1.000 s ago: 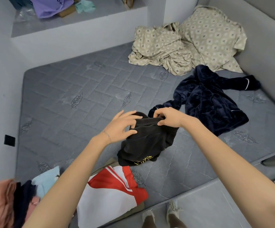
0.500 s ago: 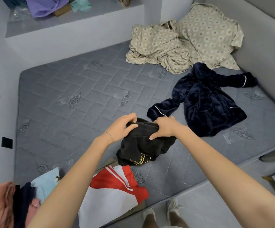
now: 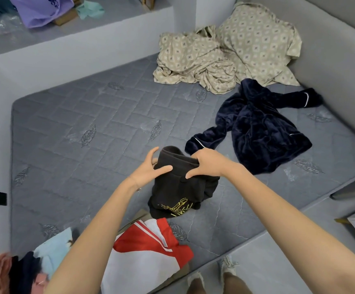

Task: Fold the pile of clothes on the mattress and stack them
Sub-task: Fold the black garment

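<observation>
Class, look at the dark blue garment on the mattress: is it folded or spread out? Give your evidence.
Spread out, not folded. The dark blue garment lies rumpled on the mattress, with both sleeves stretched outward.

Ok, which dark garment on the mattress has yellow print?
The crumpled black garment, with a yellow graphic at its lower edge. The navy velvet jacket to its right has only thin white piping.
</observation>
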Available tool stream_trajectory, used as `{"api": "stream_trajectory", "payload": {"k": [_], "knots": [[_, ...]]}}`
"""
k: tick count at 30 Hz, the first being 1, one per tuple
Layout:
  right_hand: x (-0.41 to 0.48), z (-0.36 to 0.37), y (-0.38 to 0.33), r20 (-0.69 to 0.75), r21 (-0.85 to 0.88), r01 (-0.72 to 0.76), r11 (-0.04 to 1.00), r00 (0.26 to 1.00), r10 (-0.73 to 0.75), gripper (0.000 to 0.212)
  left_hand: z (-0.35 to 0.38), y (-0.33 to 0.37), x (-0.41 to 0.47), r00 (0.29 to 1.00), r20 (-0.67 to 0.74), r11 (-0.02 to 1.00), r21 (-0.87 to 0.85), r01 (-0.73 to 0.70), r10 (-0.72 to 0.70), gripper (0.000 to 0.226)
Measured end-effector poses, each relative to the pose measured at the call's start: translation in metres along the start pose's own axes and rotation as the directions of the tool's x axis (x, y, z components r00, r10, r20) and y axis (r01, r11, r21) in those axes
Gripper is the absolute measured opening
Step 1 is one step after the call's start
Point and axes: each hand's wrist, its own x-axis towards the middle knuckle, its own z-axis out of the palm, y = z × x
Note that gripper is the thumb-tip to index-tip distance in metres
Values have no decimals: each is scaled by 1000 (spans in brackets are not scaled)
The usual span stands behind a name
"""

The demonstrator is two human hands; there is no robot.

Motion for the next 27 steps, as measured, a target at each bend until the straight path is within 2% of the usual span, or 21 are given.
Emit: {"api": "stream_trajectory", "payload": {"k": [3, 6, 8, 11, 14, 18, 19, 24, 25, 27], "knots": [[-5, -3, 14, 19, 75, -5, 997, 1000, 4, 31, -2, 0, 7, 999, 20, 1000, -7, 30, -30, 49], [-7, -1, 30, 46, 101, -32, 994, 999, 28, 30, -7, -1, 13, 993, 107, 999, -17, 43, -41, 55], [-4, 0, 39, 63, 127, -34, 991, 998, 26, 33, -4, 5, 17, 988, 152, 999, -29, 29, -24, 51], [-3, -6, 46, 92, 241, -8, 970, 996, -15, 18, 7, 21, 28, 998, 44, 999, -17, -45, 45, 33], [-1, -18, 45, 82, 340, 31, 940, 995, -63, 35, 25, 41, 36, 990, -70, 993, 13, -120, 121, 26], [-1, -44, 44, -17, 457, 152, 876, 987, -162, 9, 38, 66, 43, 979, -139, 989, -6, -150, 148, 21], [0, -51, 47, -29, 470, 169, 866, 984, -176, 8, 36, 67, 44, 984, -112, 991, -9, -137, 135, 25], [-5, -92, 64, -53, 612, 179, 771, 981, -186, 11, 40, 33, 48, 996, 18, 993, 82, 85, -86, 77], [-6, -96, 72, -45, 652, 159, 741, 984, -172, 7, 45, 27, 51, 996, 14, 993, 71, 92, -93, 80], [-7, -98, 93, -20, 718, 103, 689, 992, -126, 7, 51, 24, 56, 996, -41, 995, 50, 82, -80, 63]]}}
